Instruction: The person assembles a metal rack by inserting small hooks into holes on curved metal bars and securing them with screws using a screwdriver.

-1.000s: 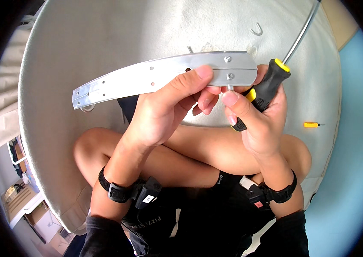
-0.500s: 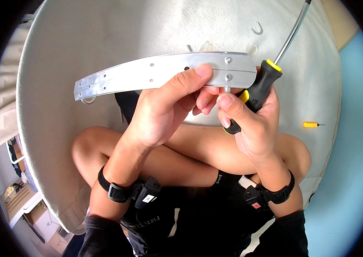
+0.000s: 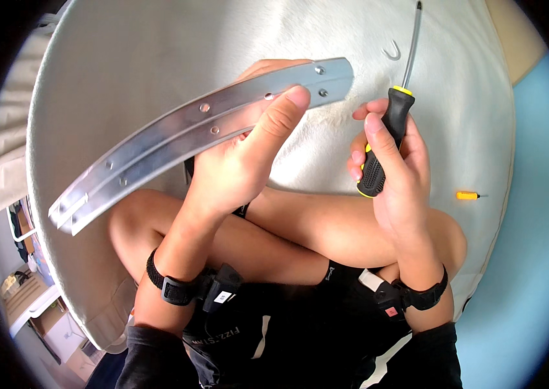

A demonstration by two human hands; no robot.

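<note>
My left hand point(image 3: 235, 159) grips a long silver metal rail point(image 3: 158, 133) with a ridge along its middle and several holes. The thumb presses on the rail's face, while the other fingers are mostly hidden behind it. Near its right end, two screw heads point(image 3: 323, 93) sit in the metal. The rail slants, its left end lower and nearer to me. Apart from it, my right hand point(image 3: 406, 172) holds a black and yellow screwdriver point(image 3: 399, 107) by the handle, the shaft pointing up and away.
On the pale cloth surface point(image 3: 469, 129) lies a small U-shaped metal hook point(image 3: 392, 50), beyond the screwdriver. A small yellow screwdriver point(image 3: 467, 195) lies at the right. My crossed legs point(image 3: 326, 220) are below my hands. Shelves and boxes stand at the lower left.
The rail has tilted, its left end swinging down and toward me. My right hand has let go of the rail's right end and drawn away, turning the screwdriver more upright.
</note>
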